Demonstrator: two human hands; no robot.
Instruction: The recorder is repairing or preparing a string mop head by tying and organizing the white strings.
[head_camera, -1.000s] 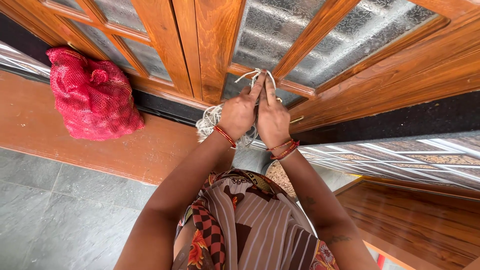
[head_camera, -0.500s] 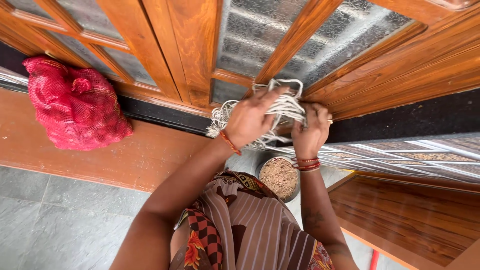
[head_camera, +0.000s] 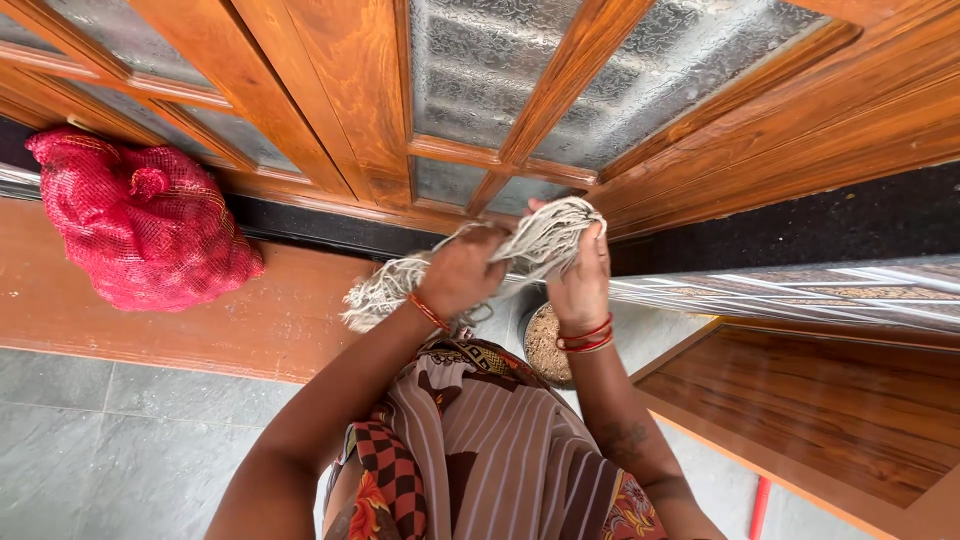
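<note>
Both my hands hold a bundle of off-white string (head_camera: 545, 240) in front of a wooden door with frosted glass panes (head_camera: 500, 70). My left hand (head_camera: 462, 275) grips the middle of the bundle, and its loose frayed end (head_camera: 385, 290) hangs out to the left. My right hand (head_camera: 580, 275) is closed around the looped top of the bundle, fingers curled over it. Red bangles sit on both wrists. The hands are close together, almost touching.
A red mesh sack (head_camera: 140, 220), full and tied, rests on the orange step (head_camera: 200, 320) at the left. A round metal bowl of brownish grain (head_camera: 545, 345) sits below my hands. Grey floor tiles (head_camera: 110, 440) lie lower left, a wooden panel (head_camera: 830, 420) lower right.
My hands have dropped slightly and drawn together; the string, spread wide between them half a second ago, is now gathered into a tight bundle with its end trailing left.
</note>
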